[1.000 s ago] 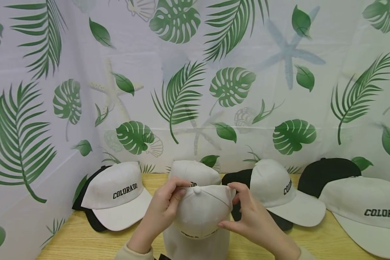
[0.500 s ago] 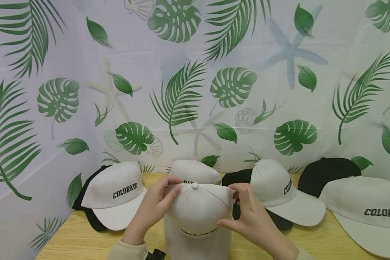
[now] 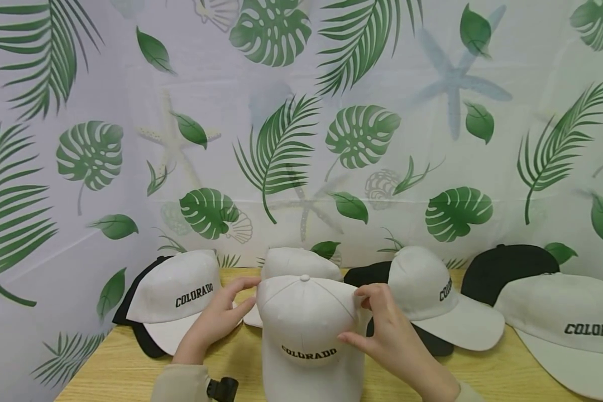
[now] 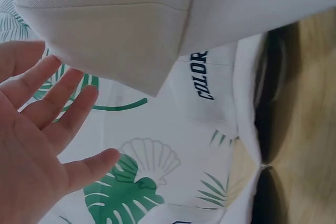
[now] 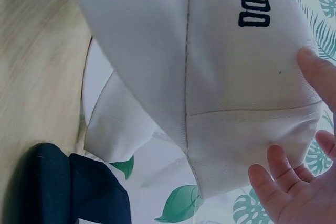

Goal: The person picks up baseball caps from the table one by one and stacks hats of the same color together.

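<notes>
A white baseball cap [image 3: 307, 312] with dark COLORADO lettering is held up at the front middle, brim toward me. My right hand [image 3: 394, 340] grips the right side of its crown, thumb on the front and fingers farther back, as the right wrist view also shows with the cap [image 5: 236, 77] beside the fingers. My left hand [image 3: 216, 318] is at the crown's left edge, its fingers loosely spread; in the left wrist view the fingertips of the left hand [image 4: 37, 135] lie against or just beside the cap [image 4: 115, 30].
Directly behind stands another white cap [image 3: 286, 262], partly hidden. To the left a white cap [image 3: 168, 290] overlaps a black one [image 3: 143, 335]. At right are more white caps [image 3: 417, 279] and black caps [image 3: 507, 273] on the wooden table [image 3: 105, 374], before a leaf-print backdrop [image 3: 407, 84].
The left hand has loosened from the crown's top edge and moved left and down, fingers spreading. The cap has tilted, so its lettering now shows fully. The right hand keeps its grip.
</notes>
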Tool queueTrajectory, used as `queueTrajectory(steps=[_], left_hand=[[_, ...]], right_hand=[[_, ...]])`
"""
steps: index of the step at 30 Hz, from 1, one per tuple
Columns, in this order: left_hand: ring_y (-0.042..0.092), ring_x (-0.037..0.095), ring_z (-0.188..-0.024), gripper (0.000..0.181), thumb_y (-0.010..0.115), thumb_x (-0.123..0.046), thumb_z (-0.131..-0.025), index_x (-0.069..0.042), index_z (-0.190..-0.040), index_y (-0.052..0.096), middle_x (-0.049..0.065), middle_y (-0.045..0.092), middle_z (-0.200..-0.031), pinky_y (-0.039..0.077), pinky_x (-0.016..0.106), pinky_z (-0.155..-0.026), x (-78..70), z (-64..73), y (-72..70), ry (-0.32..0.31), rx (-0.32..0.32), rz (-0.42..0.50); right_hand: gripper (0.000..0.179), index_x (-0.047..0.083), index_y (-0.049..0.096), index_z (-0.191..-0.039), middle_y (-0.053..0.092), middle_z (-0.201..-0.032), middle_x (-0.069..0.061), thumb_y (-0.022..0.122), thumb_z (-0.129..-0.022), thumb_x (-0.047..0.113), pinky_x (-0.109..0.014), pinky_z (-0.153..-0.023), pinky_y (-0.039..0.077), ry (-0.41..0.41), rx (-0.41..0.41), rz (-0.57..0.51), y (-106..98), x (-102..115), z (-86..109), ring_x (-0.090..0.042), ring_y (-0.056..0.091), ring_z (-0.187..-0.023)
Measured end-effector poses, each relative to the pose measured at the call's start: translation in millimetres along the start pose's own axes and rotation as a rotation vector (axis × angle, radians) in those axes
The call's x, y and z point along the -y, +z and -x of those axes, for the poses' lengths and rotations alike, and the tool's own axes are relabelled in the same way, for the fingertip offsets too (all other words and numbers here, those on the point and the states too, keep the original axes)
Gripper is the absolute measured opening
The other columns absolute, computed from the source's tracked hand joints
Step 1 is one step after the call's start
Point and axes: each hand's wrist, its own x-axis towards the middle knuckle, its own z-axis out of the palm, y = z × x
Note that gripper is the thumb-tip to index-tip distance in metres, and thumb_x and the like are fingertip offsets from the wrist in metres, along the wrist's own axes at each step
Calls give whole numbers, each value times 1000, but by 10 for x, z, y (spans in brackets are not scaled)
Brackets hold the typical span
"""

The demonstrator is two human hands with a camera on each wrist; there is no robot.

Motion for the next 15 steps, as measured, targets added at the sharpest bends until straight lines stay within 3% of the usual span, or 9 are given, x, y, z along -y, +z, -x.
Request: queueTrajectory(steps=[5, 10, 15], left_hand=[[40, 26, -117, 39, 56, -16, -87, -5, -124, 48, 10, 48, -123, 28, 53, -93, 87, 10, 44, -68, 4, 10], [45, 28, -110, 36, 56, -13, -87, -4, -121, 49, 9, 50, -119, 32, 53, -88, 137, 31, 66, -63, -16, -16], [51, 28, -100, 23, 57, -3, -84, -2, -108, 56, 9, 53, -107, 37, 48, -86, 192, 47, 89, -40, -50, -68]], right_hand=[[60, 6, 40, -100, 38, -93, -3, 82, -59, 18, -27, -70, 43, 17, 1, 18, 54, 24, 36, -12, 43, -84], [51, 6, 41, -94, 37, -90, -2, 80, -63, 16, -29, -70, 40, 77, 47, 11, 109, 61, 75, -14, 40, -83], [43, 6, 42, -92, 36, -92, -1, 75, -69, 21, -30, -72, 42, 193, 162, -38, 168, 105, 124, -17, 42, -84]])
